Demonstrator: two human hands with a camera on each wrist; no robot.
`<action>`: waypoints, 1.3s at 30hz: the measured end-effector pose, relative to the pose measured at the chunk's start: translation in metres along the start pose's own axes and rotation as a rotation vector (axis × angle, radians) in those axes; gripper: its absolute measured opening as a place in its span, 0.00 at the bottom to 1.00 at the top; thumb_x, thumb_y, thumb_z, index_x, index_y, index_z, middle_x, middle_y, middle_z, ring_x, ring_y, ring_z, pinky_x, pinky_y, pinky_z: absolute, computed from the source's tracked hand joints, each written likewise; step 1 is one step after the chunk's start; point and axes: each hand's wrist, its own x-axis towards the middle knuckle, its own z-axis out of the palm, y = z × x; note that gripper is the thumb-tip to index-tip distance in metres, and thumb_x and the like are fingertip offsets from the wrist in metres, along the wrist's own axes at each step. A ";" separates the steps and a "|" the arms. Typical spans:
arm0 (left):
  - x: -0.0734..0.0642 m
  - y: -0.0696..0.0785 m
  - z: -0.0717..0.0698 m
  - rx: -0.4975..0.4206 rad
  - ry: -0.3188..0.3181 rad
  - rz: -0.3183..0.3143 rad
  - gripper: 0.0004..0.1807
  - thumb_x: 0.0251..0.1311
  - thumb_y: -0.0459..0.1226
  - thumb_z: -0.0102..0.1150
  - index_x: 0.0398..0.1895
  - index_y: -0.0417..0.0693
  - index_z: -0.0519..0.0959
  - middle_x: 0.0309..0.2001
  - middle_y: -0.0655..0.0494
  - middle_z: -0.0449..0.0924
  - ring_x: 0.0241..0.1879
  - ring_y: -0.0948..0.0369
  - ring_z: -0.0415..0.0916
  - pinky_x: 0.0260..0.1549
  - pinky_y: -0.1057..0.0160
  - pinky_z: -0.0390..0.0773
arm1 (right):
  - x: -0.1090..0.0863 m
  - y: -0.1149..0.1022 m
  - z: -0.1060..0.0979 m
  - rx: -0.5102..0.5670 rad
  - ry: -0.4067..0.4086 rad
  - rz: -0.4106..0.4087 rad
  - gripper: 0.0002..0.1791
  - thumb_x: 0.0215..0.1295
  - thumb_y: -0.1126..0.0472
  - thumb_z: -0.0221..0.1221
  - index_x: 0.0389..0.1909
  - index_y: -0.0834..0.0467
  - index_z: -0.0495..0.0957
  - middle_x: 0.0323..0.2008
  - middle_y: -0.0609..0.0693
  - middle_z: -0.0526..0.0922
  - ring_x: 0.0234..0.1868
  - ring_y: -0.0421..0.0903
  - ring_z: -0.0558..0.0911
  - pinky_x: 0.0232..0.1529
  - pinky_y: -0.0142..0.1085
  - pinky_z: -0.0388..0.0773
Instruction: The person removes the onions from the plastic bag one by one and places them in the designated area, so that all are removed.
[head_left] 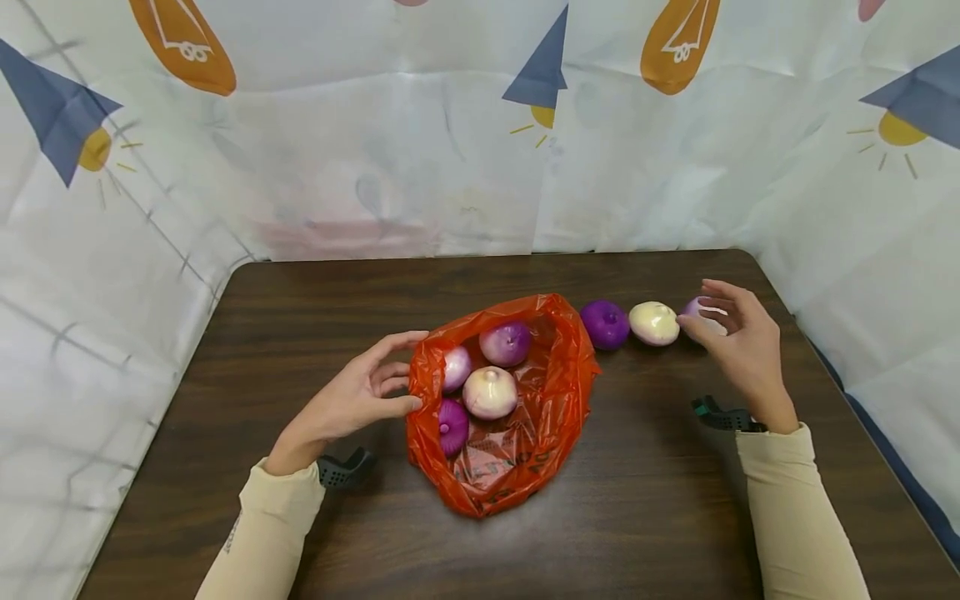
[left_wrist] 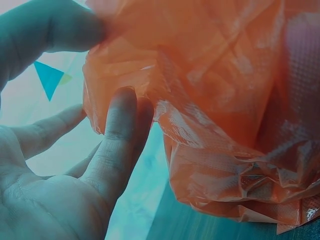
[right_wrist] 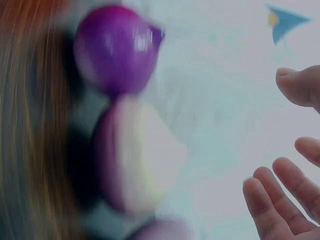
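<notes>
In the head view a red plastic bag point(head_left: 573, 400) stands with its mouth open, several onions inside, among them a pale onion point(head_left: 491, 393) and a purple onion point(head_left: 453, 427). My left hand point(head_left: 352, 396) is at its left side, spread thumb and fingertips touching the plastic point(left_wrist: 210, 165). Right of the bag is a row: a dark purple onion point(head_left: 604, 325), a cream-white onion point(head_left: 654, 323) and a light purple onion point(head_left: 705, 310). Over that last one hovers my right hand point(head_left: 742, 346), fingers parted and partly covering it. Nothing lies between its fingers in the right wrist view.
The brown wooden table point(head_left: 300, 317) carries everything. Patterned white cloth point(head_left: 450, 167) hangs behind it and along both sides. Dark wrist devices sit at both cuffs, one beside the left wrist point(head_left: 345, 468) and one beside the right point(head_left: 723, 415).
</notes>
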 end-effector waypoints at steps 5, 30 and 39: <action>0.000 0.001 0.000 -0.006 -0.001 0.009 0.43 0.57 0.29 0.65 0.74 0.52 0.55 0.67 0.41 0.64 0.56 0.63 0.79 0.44 0.59 0.86 | -0.001 -0.023 0.019 0.020 -0.040 -0.080 0.34 0.49 0.67 0.72 0.60 0.50 0.75 0.52 0.38 0.78 0.50 0.33 0.81 0.53 0.17 0.75; -0.006 0.007 -0.001 0.004 0.003 0.006 0.44 0.57 0.31 0.67 0.74 0.54 0.55 0.67 0.42 0.64 0.55 0.62 0.79 0.45 0.59 0.85 | -0.001 -0.104 0.079 0.078 -0.335 -0.392 0.32 0.50 0.65 0.72 0.58 0.49 0.76 0.50 0.49 0.82 0.48 0.40 0.83 0.51 0.21 0.79; -0.006 0.007 0.000 -0.025 -0.008 0.014 0.44 0.57 0.29 0.66 0.74 0.52 0.54 0.67 0.40 0.63 0.55 0.63 0.79 0.45 0.60 0.85 | -0.006 -0.120 0.106 0.124 -0.399 -0.451 0.27 0.52 0.61 0.72 0.56 0.50 0.77 0.49 0.48 0.83 0.47 0.42 0.84 0.50 0.38 0.83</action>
